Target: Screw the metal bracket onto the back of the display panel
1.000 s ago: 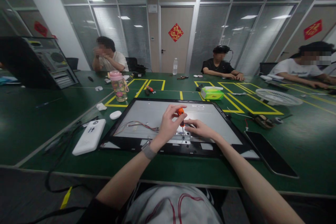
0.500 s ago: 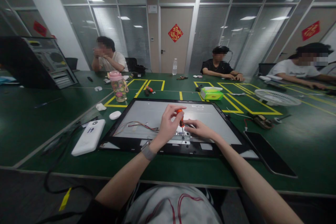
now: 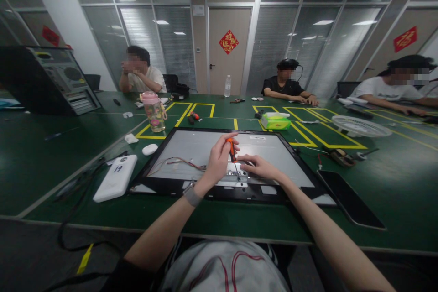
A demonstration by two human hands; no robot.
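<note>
My left hand (image 3: 217,159) is closed around the orange and black handle of a screwdriver (image 3: 232,150). The screwdriver leans left at its top, and its shaft points down at a metal bracket (image 3: 239,183). That bracket lies along the near edge of a flat display panel (image 3: 280,155) with a black frame and a grey back. Beside the shaft, my right hand (image 3: 262,168) lies low over the panel, its fingers stretched out to the left and its thumb near the bracket. The exact fingertip contact is too small to tell. Thin wires (image 3: 183,162) run across the panel's left part.
On the left are a white power bank (image 3: 116,180), a white case (image 3: 149,149), a pink-lided bottle (image 3: 155,114) and a computer case (image 3: 41,80). To the right lie a black phone (image 3: 351,198), a tissue pack (image 3: 275,121) and a white round grille (image 3: 361,126). Several people sit across the table.
The screwdriver's handle has tipped to the left from a more upright stance, and my left hand has shifted slightly left with it. My right hand stays nearly in place.
</note>
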